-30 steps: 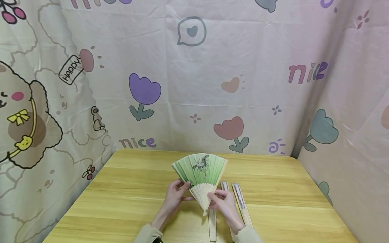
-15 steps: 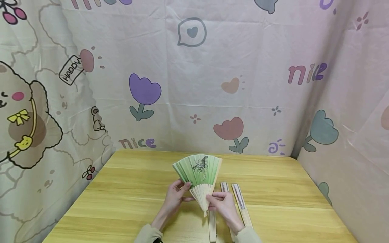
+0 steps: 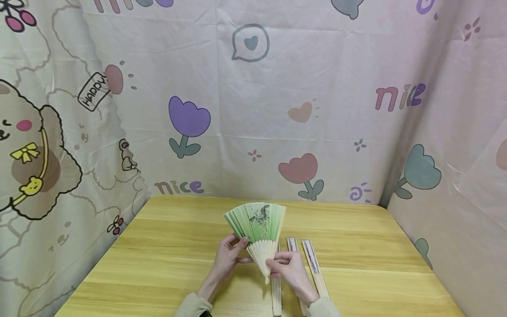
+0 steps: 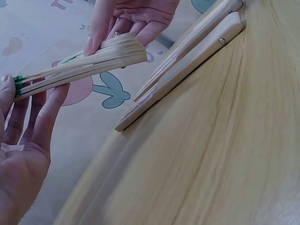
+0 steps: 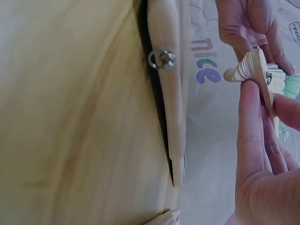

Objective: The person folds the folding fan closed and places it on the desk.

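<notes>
A green folding fan (image 3: 259, 224), partly spread, is held up over the table with its pale ribs pointing down toward me. Dark branch-like artwork marks its leaf. My left hand (image 3: 229, 256) grips the fan's left edge, thumb in front and fingers behind. On the other side my right hand (image 3: 291, 269) pinches the ribs low down near the pivot. The right wrist view shows the fan's stacked rib ends (image 5: 248, 68) and a small metal rivet between the two hands. In the left wrist view the ribs (image 4: 84, 65) run from one hand to the other.
Three folded fans lie lengthwise on the wooden table (image 3: 158, 246): one fan (image 3: 276, 295) below the held fan, a second fan (image 3: 292, 243) partly behind my right hand, and a third fan (image 3: 315, 264) farther right. A printed cloth (image 3: 245, 97) hangs behind the table and along both sides.
The right edge of the green fan has swung left, so its spread is narrower. My right hand has shifted slightly left and down with it; the left hand has stayed in place.
</notes>
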`<state>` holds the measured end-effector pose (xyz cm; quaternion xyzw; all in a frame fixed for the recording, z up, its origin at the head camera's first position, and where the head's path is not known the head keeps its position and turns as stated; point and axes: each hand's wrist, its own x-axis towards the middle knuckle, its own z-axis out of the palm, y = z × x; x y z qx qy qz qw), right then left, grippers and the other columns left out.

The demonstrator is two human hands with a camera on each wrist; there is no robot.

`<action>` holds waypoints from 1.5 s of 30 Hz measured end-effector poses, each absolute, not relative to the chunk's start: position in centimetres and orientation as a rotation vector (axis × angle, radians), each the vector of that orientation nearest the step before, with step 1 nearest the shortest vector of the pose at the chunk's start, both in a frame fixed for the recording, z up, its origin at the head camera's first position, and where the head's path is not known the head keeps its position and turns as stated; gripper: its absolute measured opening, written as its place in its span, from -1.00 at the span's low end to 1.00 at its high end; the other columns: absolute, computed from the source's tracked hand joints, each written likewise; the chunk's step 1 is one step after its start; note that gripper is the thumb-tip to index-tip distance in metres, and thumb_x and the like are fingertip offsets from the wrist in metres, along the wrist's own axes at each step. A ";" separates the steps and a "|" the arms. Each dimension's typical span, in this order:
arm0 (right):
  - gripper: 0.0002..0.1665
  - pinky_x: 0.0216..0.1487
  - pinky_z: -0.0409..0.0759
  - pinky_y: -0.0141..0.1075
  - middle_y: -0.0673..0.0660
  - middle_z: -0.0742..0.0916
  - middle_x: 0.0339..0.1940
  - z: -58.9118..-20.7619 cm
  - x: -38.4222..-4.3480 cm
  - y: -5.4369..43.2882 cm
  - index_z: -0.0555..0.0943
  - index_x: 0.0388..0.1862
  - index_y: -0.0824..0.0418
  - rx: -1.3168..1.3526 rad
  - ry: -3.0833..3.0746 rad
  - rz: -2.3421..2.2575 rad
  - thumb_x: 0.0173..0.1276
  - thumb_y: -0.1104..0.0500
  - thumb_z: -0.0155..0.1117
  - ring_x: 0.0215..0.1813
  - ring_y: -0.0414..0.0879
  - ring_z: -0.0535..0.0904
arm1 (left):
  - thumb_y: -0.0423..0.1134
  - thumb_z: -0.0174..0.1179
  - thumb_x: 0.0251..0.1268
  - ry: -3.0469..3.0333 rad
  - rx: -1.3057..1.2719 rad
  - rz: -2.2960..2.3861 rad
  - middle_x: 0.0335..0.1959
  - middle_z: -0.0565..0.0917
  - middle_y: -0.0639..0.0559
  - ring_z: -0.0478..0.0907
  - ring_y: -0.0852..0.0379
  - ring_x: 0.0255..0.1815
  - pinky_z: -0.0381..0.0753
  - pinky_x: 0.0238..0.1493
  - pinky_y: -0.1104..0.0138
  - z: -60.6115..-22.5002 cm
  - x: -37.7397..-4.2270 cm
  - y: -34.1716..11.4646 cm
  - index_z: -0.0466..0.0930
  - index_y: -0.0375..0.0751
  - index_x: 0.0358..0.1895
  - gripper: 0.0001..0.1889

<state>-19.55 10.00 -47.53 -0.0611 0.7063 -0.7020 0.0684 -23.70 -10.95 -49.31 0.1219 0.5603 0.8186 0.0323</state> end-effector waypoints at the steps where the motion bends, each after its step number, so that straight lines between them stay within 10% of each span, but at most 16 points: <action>1: -0.63 -0.23 0.89 -0.26 0.44 0.79 -0.20 -47.5 -19.5 10.0 0.61 -0.06 0.63 -0.189 2.127 -2.109 0.30 0.32 0.38 -0.35 -0.11 0.77 | -0.29 0.17 0.47 1.724 0.382 2.523 -0.10 0.74 0.16 0.74 0.14 -0.08 0.89 -0.23 0.16 -49.3 -23.7 -11.0 0.60 -0.26 0.10 -0.76; 20: -0.64 -0.28 0.86 -0.36 0.16 0.79 -0.35 -47.6 -19.6 9.9 0.64 -0.09 0.58 -0.252 2.151 -2.050 0.25 0.31 0.42 -0.41 -0.23 0.66 | -0.30 0.26 0.39 1.688 0.512 2.574 -0.16 0.77 0.12 0.77 0.16 -0.18 0.89 -0.27 0.19 -49.7 -24.0 -11.3 0.61 -0.23 0.08 -0.75; 45: -0.76 -0.39 0.81 -0.44 0.51 0.73 -0.40 -47.5 -19.3 9.8 0.60 -0.36 0.64 -0.478 2.212 -1.983 0.20 0.40 0.40 -0.48 -0.29 0.64 | -0.27 0.13 0.51 1.786 0.293 2.458 -0.05 0.71 0.07 0.73 0.13 -0.08 0.89 -0.21 0.23 -49.4 -23.9 -11.1 0.33 -0.56 0.33 -0.50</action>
